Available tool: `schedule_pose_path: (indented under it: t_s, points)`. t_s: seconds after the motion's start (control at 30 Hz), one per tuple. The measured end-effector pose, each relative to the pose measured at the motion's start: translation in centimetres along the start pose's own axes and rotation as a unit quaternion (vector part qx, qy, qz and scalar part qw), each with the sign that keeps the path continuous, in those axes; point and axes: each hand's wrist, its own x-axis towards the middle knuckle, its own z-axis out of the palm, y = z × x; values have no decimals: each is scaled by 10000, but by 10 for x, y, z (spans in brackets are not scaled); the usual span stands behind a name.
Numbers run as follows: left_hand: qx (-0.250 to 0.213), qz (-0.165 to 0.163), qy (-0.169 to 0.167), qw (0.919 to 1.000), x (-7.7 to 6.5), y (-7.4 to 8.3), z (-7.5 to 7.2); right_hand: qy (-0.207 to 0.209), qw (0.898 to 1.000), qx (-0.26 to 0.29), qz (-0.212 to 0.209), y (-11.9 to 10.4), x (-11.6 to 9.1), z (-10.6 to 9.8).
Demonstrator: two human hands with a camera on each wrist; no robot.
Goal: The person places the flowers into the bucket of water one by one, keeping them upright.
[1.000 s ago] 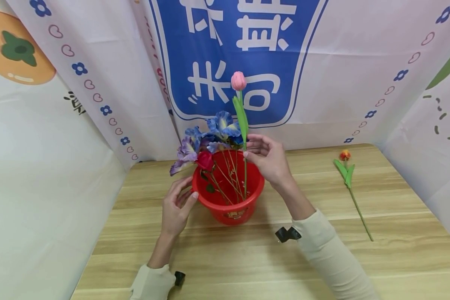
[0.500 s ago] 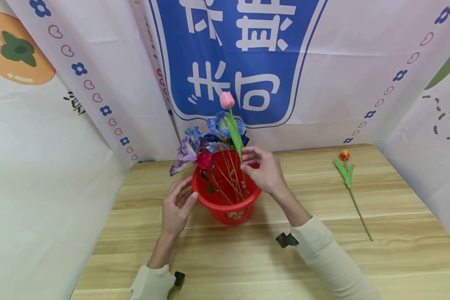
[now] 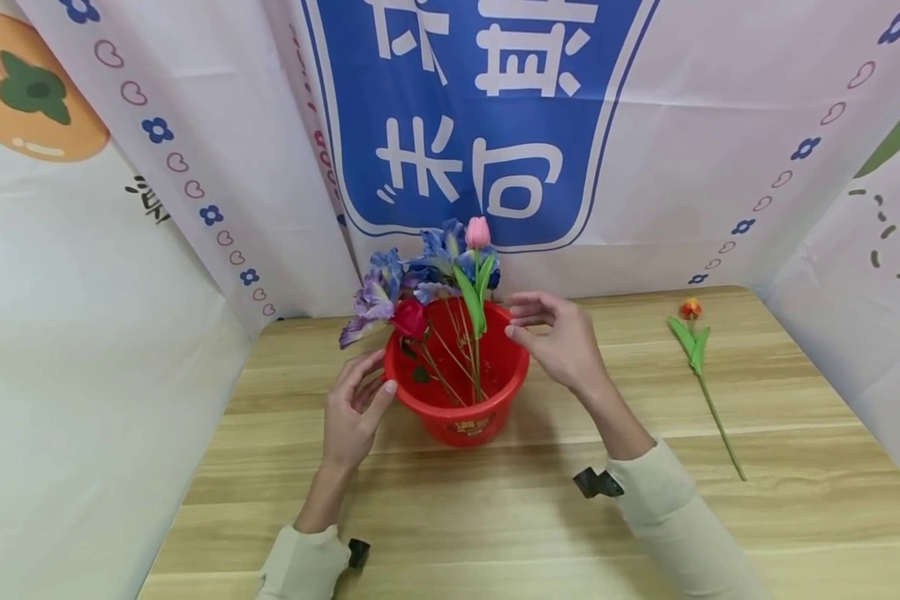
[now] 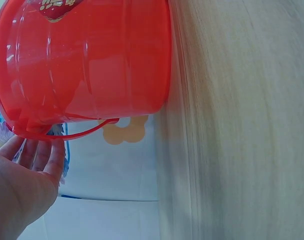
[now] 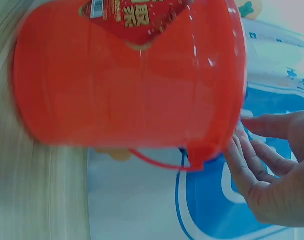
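A red bucket (image 3: 461, 429) stands on the wooden table, holding several artificial flowers. Among them are blue and purple irises (image 3: 442, 250), a red rose (image 3: 410, 318) and a pink tulip (image 3: 477, 233) with green leaves. At the bucket's left side, my left hand (image 3: 351, 412) holds the rim by the handle joint, thumb in front and fingers behind. In the left wrist view, its fingers lie against the red handle (image 4: 84, 134). My right hand (image 3: 562, 340) is beside the right rim, fingers loosely extended, apart from the tulip. Whether it touches the rim I cannot tell.
An orange-red tulip (image 3: 692, 310) with a long green stem lies on the right part of the table (image 3: 570, 542). White printed cloth (image 3: 660, 192) with a blue sign hangs behind, and more cloth borders both sides.
The pink tulip has gone down into the bucket and stands lower among the other flowers. My right hand has let go of its stem and moved right. The left hand stays put.
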Motion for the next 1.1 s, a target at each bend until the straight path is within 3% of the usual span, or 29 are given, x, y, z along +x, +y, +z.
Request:
schedule_pose_path:
  t_s: [0.23, 0.47, 0.87, 1.0, 1.1]
  points:
    - [-33, -60, 12, 10000, 0, 1, 1, 272, 9993, -193, 170, 14, -6, -37]
    - [-47, -70, -9, 10000, 2, 1, 3, 558, 9976, -255, 326, 33, -17, -87]
    - [-167, -43, 125, 9998, 1, 2, -2, 541, 9950, -423, 728, 75, -26, -164]
    - [-181, -51, 91, 9998, 0, 1, 0, 447, 9948, -209, 887, 89, -32, -180]
    - [-190, -53, 57, 9998, 1, 0, 3, 338, 9942, 357, 958, 99, -37, -190]
